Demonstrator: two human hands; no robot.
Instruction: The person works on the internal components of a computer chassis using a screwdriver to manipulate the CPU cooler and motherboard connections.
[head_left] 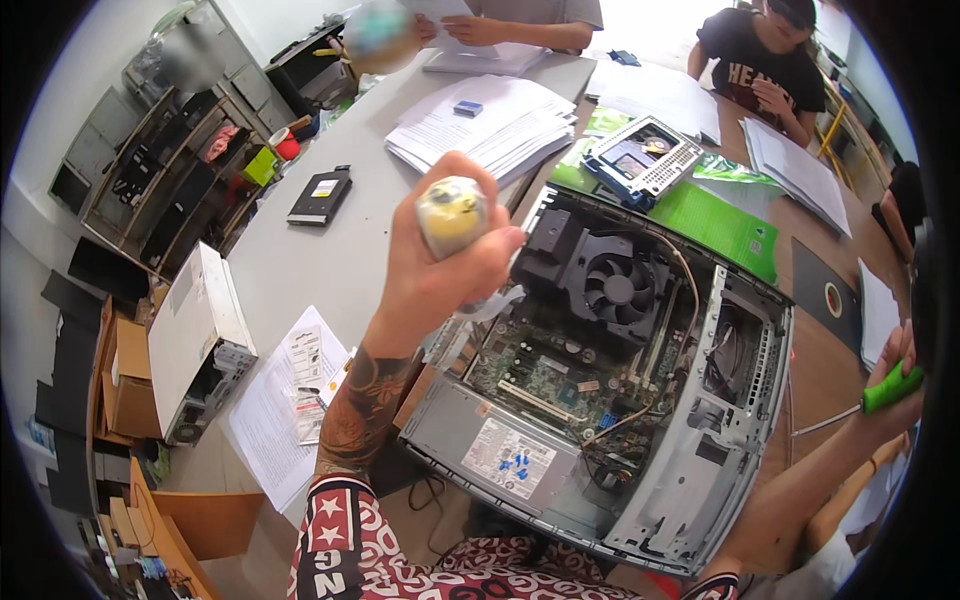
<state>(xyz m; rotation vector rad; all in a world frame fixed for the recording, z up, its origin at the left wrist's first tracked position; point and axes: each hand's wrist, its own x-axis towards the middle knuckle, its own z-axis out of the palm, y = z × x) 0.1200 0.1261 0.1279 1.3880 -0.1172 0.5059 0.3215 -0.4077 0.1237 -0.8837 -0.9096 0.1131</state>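
My left hand [455,245] is closed round an upright cylindrical object [450,212] with a yellow and whitish top; its lower part is mostly hidden. It is raised over the left edge of an open desktop computer case [660,490], which holds a black fan [615,290] and a green motherboard [530,380]. My right hand [890,380] is at the far right, closed on a green-handled screwdriver [885,395], its shaft pointing left beside the case.
A grey table [270,280] holds papers [470,130], a black drive [320,196] and a second computer case [195,340]. Behind my case are a metal bracket [645,155] and green sheet [715,225]. Other people [760,80] sit across and at the right. Shelving [150,190] stands left.
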